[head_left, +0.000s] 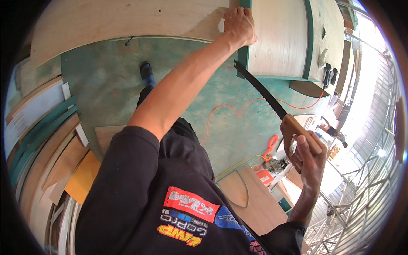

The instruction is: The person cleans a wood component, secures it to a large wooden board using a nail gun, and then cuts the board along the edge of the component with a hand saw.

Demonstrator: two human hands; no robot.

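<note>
My right hand (pixel 309 159) is closed around the wooden handle of a handsaw (pixel 264 92). Its dark toothed blade slants up and to the left, with the tip just below the end of a green wooden strip (pixel 243 56). My left hand (pixel 240 26) reaches forward with its fingers curled over that strip, at the edge of the pale plywood panel (pixel 278 40). A second green strip (pixel 310 32) crosses the panel farther right. The undersides of my left fingers are hidden.
Boards (pixel 51 148) lean in a stack on the left. An orange cord (pixel 221 106) runs across the green floor (pixel 182 80). A black-handled tool (pixel 327 75) and a round saw blade (pixel 324 32) lie at the right on the worktop. A plywood sheet (pixel 259 204) lies low right.
</note>
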